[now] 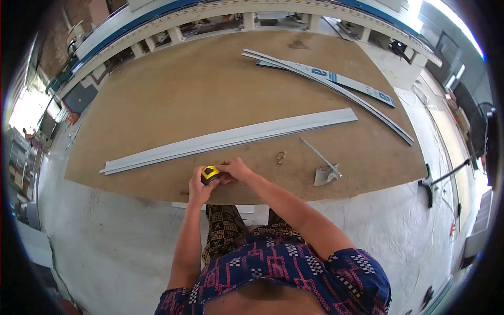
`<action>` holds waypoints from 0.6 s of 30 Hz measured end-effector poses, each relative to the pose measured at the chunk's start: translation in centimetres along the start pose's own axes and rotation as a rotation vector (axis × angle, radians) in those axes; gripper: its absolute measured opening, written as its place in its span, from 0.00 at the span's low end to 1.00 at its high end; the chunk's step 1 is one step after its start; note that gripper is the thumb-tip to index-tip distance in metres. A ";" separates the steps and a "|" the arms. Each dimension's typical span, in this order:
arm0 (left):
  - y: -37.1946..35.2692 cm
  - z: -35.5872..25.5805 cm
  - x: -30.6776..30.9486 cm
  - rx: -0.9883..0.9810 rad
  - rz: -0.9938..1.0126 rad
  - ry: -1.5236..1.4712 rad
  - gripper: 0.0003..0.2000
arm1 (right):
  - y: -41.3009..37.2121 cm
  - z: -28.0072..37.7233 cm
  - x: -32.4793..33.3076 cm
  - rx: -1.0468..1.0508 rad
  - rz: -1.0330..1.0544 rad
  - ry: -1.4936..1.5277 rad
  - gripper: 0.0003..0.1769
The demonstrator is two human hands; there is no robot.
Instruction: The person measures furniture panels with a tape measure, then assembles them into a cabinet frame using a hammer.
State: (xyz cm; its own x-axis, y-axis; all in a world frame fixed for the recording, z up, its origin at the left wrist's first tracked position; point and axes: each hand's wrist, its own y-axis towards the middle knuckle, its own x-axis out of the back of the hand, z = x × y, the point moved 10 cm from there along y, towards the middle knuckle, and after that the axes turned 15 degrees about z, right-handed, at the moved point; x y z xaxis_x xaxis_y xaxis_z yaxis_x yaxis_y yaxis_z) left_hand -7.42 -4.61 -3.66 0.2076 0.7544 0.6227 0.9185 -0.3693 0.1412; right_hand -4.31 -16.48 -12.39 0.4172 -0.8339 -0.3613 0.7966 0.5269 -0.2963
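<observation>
A yellow and black tape measure (210,174) sits in my left hand (198,187), whose fingers wrap round its case above the near edge of the brown board table (173,100). My right hand (235,169) meets it from the right, fingers pinched together at the side of the case; what they grip there, perhaps the tape's end, is too small to make out. Just beyond both hands lies a long pale grey metal profile (231,137), slanting up to the right.
Further back at right lie more thin profiles (362,101) and a strip with blue-green printed film (315,72). A thin rod (316,152), a crumpled scrap (326,175) and small brass-coloured pieces (281,157) rest nearer. A long machine frame (247,21) borders the far side.
</observation>
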 end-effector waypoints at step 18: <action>2.1 -6.1 1.0 -0.115 0.089 0.075 0.22 | -4.4 5.8 1.9 0.152 -0.005 0.073 0.10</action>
State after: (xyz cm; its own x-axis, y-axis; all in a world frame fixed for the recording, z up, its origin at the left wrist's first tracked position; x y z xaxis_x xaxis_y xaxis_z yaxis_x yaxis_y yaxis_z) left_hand -7.35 -7.90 1.92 0.2567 0.6753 0.6914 0.8522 -0.4956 0.1677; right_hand -4.42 -21.36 -6.64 0.3849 -0.8192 -0.4253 0.8579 0.4874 -0.1626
